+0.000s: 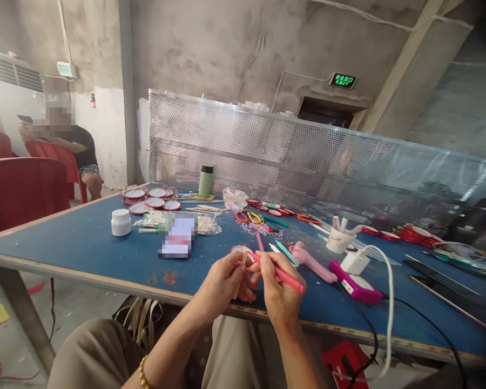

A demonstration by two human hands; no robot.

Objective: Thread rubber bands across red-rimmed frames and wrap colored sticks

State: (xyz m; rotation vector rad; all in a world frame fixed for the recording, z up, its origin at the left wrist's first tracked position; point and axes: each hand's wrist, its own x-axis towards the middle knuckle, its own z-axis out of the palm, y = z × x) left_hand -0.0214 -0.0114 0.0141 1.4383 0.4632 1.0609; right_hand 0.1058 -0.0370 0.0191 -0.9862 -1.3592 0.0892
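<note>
My left hand (225, 278) is closed, its thumb and fingers pinching a small flat wooden stick (244, 258) near the table's front edge. My right hand (281, 292) grips a pinkish-red marker pen (289, 280) like a writing tool, with the pen's tip end close to the stick; whether they touch is unclear. Just behind the fingers shows a red-rimmed white disc (240, 249), partly covered by my left hand. Beside it lie a pink pen (260, 242), a white pen (273, 248) and a teal pen (286, 252). A pink glue gun (314, 265) rests to their right.
On the blue table (101, 251) are a phone (179, 237), a white jar (121, 222), a green bottle (206, 181), red-rimmed discs (154, 202), pliers (254, 218) and a purple device (360, 286) with cables. A perforated metal screen (235, 146) stands behind. A person (79, 140) sits far left.
</note>
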